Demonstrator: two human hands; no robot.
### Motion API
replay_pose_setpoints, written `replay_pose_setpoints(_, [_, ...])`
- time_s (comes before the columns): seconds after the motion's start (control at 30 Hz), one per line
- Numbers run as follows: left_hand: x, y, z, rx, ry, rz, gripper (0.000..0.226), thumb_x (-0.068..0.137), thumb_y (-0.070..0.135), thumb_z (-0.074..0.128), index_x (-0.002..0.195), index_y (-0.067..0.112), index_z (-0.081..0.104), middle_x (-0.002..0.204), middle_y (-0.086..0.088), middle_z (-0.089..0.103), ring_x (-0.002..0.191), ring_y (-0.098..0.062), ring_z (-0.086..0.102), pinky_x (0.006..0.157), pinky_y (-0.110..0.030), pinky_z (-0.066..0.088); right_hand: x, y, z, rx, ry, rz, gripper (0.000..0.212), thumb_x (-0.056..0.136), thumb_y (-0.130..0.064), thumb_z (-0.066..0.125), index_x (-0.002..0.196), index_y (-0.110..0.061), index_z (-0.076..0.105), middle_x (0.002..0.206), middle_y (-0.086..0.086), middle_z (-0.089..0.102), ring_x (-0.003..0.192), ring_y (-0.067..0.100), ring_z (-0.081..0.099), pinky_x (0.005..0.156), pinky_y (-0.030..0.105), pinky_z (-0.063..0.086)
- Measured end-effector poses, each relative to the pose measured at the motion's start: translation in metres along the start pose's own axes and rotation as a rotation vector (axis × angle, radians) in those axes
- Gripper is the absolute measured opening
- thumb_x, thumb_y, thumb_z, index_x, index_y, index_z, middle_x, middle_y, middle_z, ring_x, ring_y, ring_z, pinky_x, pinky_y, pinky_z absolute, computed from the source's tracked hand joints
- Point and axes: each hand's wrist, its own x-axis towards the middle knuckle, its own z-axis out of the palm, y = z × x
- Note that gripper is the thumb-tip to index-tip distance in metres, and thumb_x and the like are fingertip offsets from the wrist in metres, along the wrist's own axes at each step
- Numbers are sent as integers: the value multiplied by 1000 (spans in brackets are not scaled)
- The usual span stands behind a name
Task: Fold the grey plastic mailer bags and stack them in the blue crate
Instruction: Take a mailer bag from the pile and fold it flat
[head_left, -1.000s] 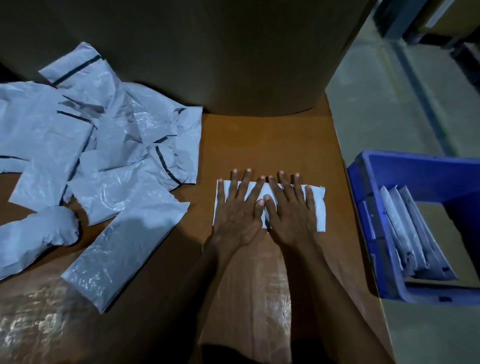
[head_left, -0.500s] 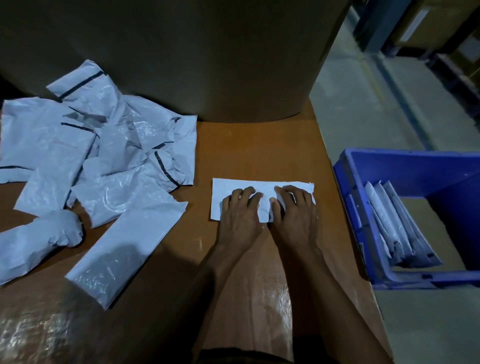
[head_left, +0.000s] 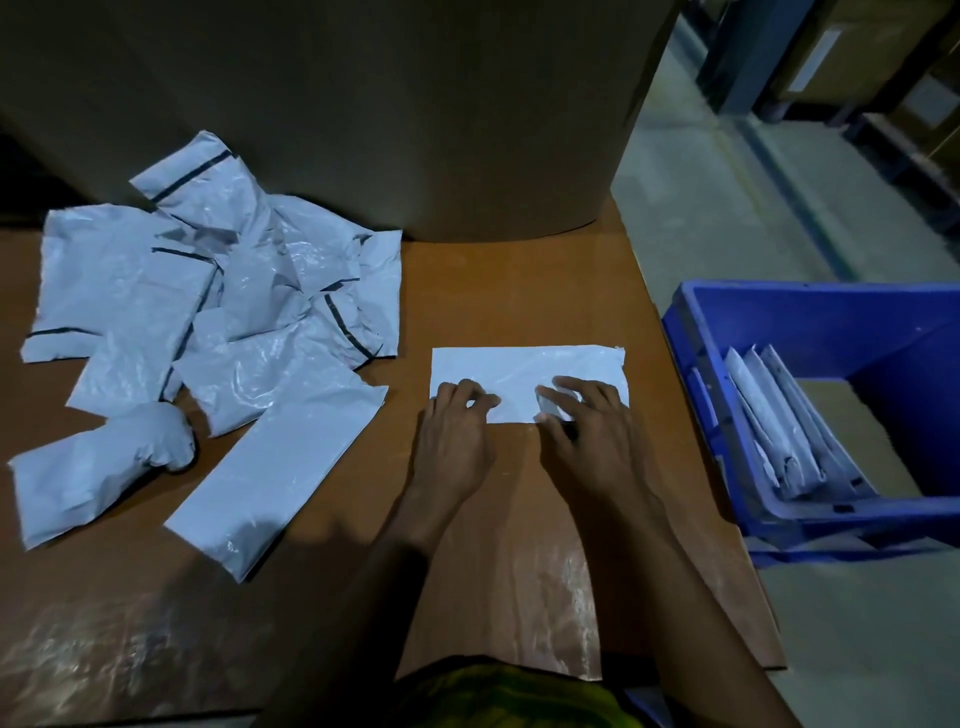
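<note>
Far left: pile (head_left: 208, 312) of unfolded bags, crumpled and overlapping, over the left half of the worktop (head_left: 519, 291). Its nearest flat one lies near the left forearm. Big box (head_left: 415, 130) walls off the far side

Left hand (head_left: 452, 441): fingers (head_left: 460, 392) curled onto the near-left corner of the bag (head_left: 524, 369), apparently pinching it. Bag = flat long rectangle, crosswise on bare worktop, right of the pile and apart from it, left of the crate. Right hand (head_left: 592, 447): fingers curled over the near-right part, near edge lifted a little at the thumb, so grasping

Judgement: step in hand = next fold, or pick-up, of this bag
- raise both near corners together and level
- lay edge on edge squarely, then press along the crease
- film looks slick and springy; trapped air would likely reopen the fold, so sweep outward from the middle

Edges and room:
- far side: open worktop up to the box, enough to fold away from the body
- left: pile is near; keep the left elbow from dragging it
- right: bag's end lies near the worktop's right edge, with floor beyond it
- crate (head_left: 810, 322) stands off the worktop, seemingly lower
- stack (head_left: 779, 431) of folded bags leans on edge by the crate's left wall; open room to its right
- path rightward looks free; only the crate rim to clear
</note>
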Motion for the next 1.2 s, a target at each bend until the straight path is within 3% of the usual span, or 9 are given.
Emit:
replay_pose_setpoints(0.13, [-8,-3,0,-95,49,41,30,93,11,70,122,17,74,124,-6,67,121,-26,54,95,-43,50,-7,20,-21,-31,80,-31,27,93,-24,65,116,-20,77,129,1,69,121,23,57,98,39,44])
replay_pose_setpoints(0.33, [-12,-7,2,-128,122,70,33,89,31,75,121,23,73,124,-4,64,122,-23,51,95,-47,49,-2,38,-10,-123,130,-143,26,75,4,79,97,-9,77,118,12,70,108,34,63,83,41,47])
replay_pose_setpoints(0.43, [-9,-7,-5,-102,127,80,39,82,32,84,119,23,74,123,-4,63,122,-24,50,96,-44,44,5,28,-18,-118,146,-138,31,75,7,75,102,-7,71,119,13,67,110,34,60,85,45,48])
replay_pose_setpoints(0.53, [2,-8,-22,-68,232,138,16,90,18,76,106,21,76,107,1,68,107,-24,58,91,-43,41,16,17,-37,-97,226,-155,30,78,7,71,104,-7,65,109,12,66,103,34,60,91,45,47])
replay_pose_setpoints(0.7, [23,10,-90,-248,217,181,12,95,18,68,107,21,70,102,5,71,93,-17,63,81,-34,43,46,-2,-83,26,344,-167,16,96,-15,57,109,-8,65,106,11,67,101,25,54,91,37,38])
replay_pose_setpoints(0.8, [35,13,-116,-439,36,13,16,92,28,75,105,27,65,93,7,68,86,-14,65,73,-32,51,70,4,-98,186,185,-136,12,103,-17,60,107,-10,69,106,6,71,100,22,61,82,30,42])
replay_pose_setpoints(0.93, [59,-2,-97,-426,-234,-164,25,89,28,80,104,21,61,87,-11,71,72,-26,69,64,-38,55,93,26,-72,186,-147,-32,13,100,-21,68,108,-14,75,109,7,73,104,26,67,80,30,46])
replay_pose_setpoints(1.07, [53,-6,-55,19,-110,-95,29,92,27,73,119,21,64,116,-6,63,113,-27,59,96,-45,43,78,28,-43,-101,-71,-110,18,93,-25,76,111,-23,76,117,5,66,113,28,57,89,40,47])
replay_pose_setpoints(1.2, [22,17,-23,14,-19,7,29,99,23,62,128,23,65,130,-3,58,129,-25,45,103,-45,36,51,22,-21,-6,-60,-128,21,95,-30,73,110,-17,78,112,6,70,104,27,61,79,39,53])
